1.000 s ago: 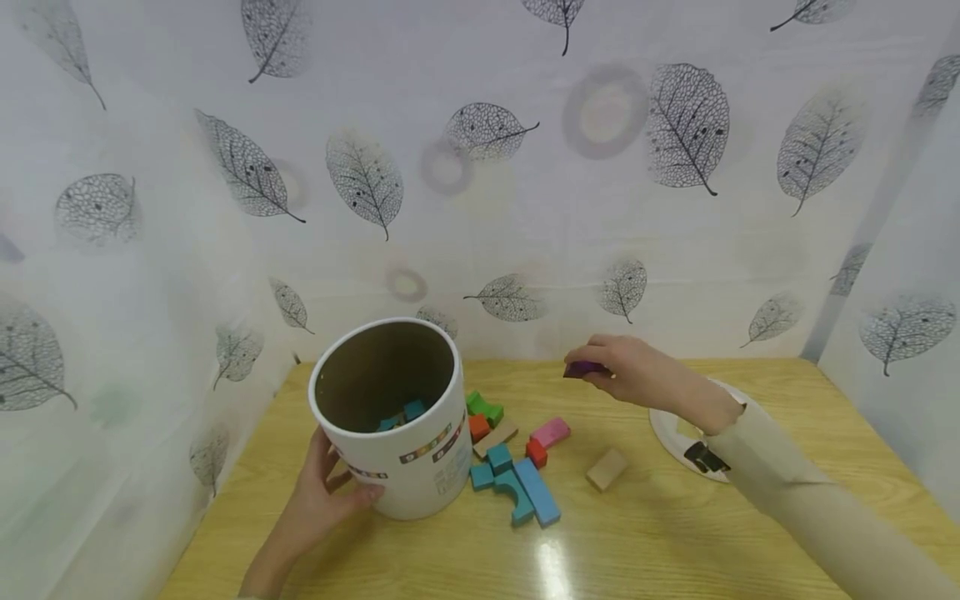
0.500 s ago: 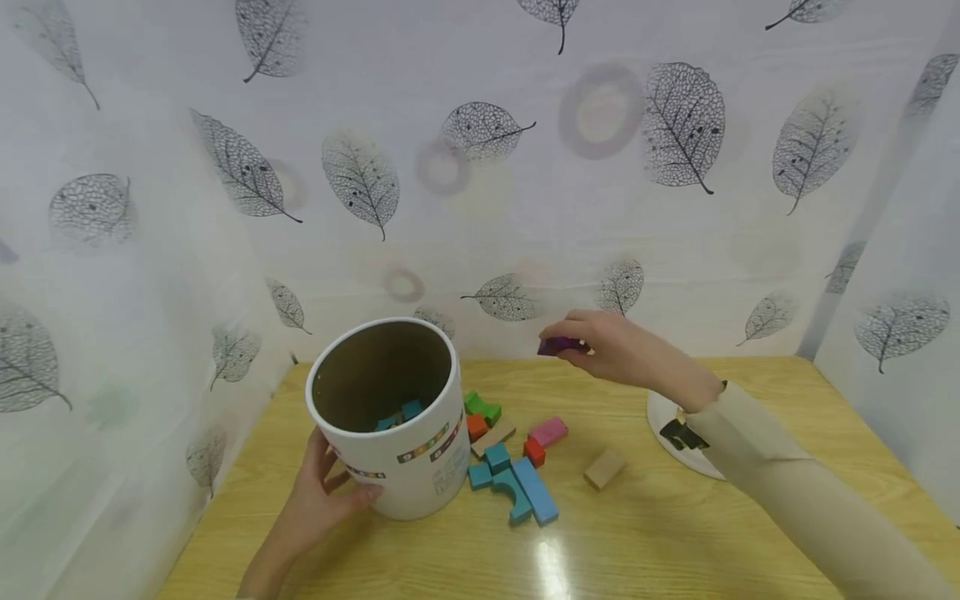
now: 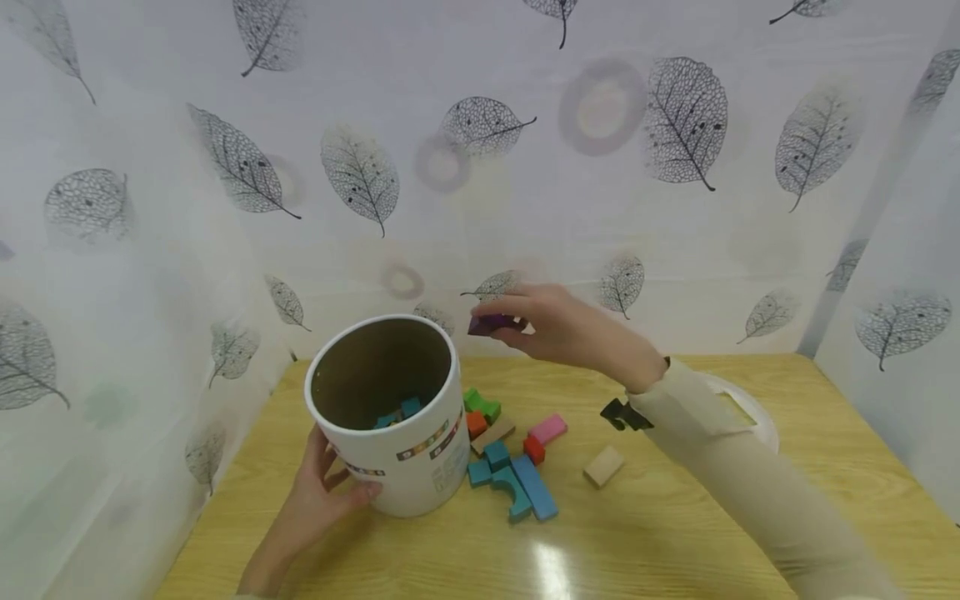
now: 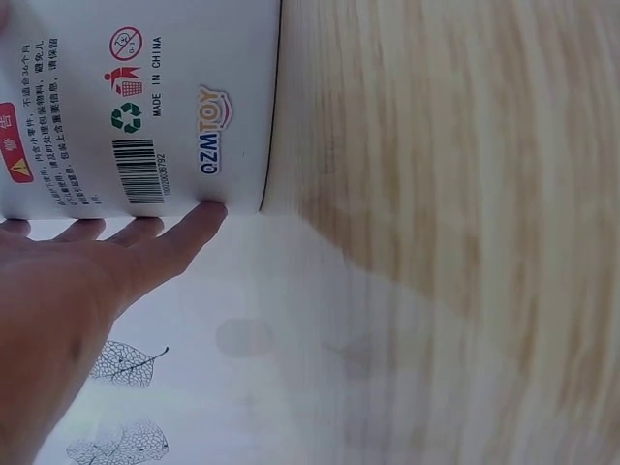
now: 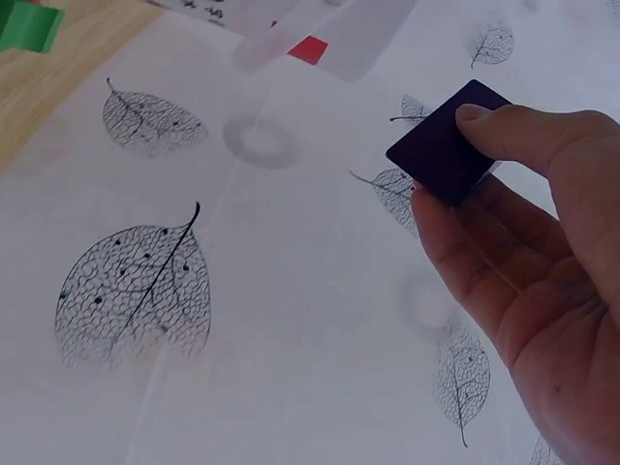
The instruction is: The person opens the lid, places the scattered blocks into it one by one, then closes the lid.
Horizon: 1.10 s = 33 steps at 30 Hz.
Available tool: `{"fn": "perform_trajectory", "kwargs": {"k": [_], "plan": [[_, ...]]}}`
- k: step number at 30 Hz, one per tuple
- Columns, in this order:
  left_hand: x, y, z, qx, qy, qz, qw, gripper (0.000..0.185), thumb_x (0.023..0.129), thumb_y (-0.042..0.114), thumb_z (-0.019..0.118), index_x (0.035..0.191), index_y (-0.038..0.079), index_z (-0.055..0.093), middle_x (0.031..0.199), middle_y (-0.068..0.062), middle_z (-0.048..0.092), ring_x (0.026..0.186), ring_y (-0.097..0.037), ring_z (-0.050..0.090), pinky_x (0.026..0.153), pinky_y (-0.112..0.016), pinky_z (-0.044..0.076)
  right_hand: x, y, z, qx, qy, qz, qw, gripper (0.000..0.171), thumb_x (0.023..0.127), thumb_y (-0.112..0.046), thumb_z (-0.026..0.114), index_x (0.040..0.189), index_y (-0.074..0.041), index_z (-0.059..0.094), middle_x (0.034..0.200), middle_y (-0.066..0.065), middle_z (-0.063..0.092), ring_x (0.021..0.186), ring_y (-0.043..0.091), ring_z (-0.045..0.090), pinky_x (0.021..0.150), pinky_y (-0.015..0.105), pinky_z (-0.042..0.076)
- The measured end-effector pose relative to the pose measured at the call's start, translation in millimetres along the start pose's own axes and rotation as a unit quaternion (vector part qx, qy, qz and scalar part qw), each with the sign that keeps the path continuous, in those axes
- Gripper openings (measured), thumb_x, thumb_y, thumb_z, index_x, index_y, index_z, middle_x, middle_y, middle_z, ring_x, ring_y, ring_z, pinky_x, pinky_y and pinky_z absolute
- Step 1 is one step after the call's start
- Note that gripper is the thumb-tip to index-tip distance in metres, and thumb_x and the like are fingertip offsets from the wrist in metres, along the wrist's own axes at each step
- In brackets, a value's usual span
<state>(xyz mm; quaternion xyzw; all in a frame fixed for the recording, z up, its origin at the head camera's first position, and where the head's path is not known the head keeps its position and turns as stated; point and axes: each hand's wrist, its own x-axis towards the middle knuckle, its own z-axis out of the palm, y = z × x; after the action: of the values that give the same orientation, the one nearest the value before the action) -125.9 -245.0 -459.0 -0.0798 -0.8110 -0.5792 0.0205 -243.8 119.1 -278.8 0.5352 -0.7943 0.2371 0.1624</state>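
A white bucket (image 3: 420, 467) with printed labels stands at the left of the table, several coloured blocks (image 3: 401, 412) at its bottom. My left hand (image 3: 318, 492) holds its near left side, thumb round the front and fingers along the wall; in the left wrist view the fingertips (image 4: 208, 215) lie against it. My right hand (image 3: 562, 329) is raised above the table, just right of the bucket's rim. It pinches a dark purple block (image 5: 450, 140) between thumb and fingers, flat and squarish in the right wrist view.
Right of the bucket lie a green block (image 3: 482, 406), a blue plank (image 3: 535, 487), a teal arch (image 3: 513, 496), a pink block (image 3: 548, 429), red blocks and a bare wooden block (image 3: 603, 466). A white plate (image 3: 761, 421) is partly behind the right sleeve. A leaf-patterned curtain (image 3: 450, 217) hangs behind.
My right hand has moved left and up with the purple block, from above the right part of the table to near the bucket's rim. The left hand and bucket have stayed put.
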Motion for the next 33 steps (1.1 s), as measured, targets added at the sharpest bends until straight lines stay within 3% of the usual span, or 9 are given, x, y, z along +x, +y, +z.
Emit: {"fn": "perform_trajectory", "kwargs": {"k": [10,17,25,33], "plan": [[1.0,0.0,-0.4,0.003,0.002,-0.009,1.0,0.116,0.083,0.008,0.083,0.164,0.033,0.005,0.171,-0.012,0.011,0.15,-0.06,0.019,0.107,-0.076,0.042,49,-24,21,0.021,-0.029,-0.004,0.999,0.034,0.095,-0.012,0.073,0.129,-0.01,0.07,0.114,0.005,0.073,0.092,0.011,0.066,0.079,0.018,0.06],[1.6,-2.0,-0.7,0.003,0.001,-0.002,1.0,0.115,0.082,0.007,0.083,0.164,0.032,0.006,0.171,-0.013,0.012,0.15,-0.06,0.019,0.107,-0.076,0.042,77,-36,36,0.032,-0.064,-0.003,0.997,0.033,0.096,-0.01,0.071,0.129,-0.01,0.069,0.116,0.005,0.072,0.101,0.015,0.067,0.091,0.02,0.058],[2.1,-1.0,-0.6,0.001,0.0,-0.002,1.0,0.115,0.082,0.007,0.082,0.164,0.033,0.005,0.171,-0.012,0.012,0.15,-0.06,0.019,0.107,-0.076,0.041,91,-42,49,-0.002,-0.081,-0.003,0.997,0.034,0.097,-0.015,0.071,0.131,-0.013,0.07,0.114,0.004,0.073,0.101,0.014,0.067,0.089,0.02,0.057],[1.6,-0.4,-0.3,0.0,-0.004,-0.007,1.0,0.116,0.083,0.008,0.082,0.164,0.034,0.003,0.172,-0.012,0.008,0.15,-0.06,0.017,0.108,-0.077,0.04,94,-45,52,0.012,-0.098,0.011,0.995,0.036,0.097,-0.014,0.071,0.133,-0.013,0.069,0.115,0.004,0.072,0.102,0.013,0.065,0.089,0.018,0.056]]}}
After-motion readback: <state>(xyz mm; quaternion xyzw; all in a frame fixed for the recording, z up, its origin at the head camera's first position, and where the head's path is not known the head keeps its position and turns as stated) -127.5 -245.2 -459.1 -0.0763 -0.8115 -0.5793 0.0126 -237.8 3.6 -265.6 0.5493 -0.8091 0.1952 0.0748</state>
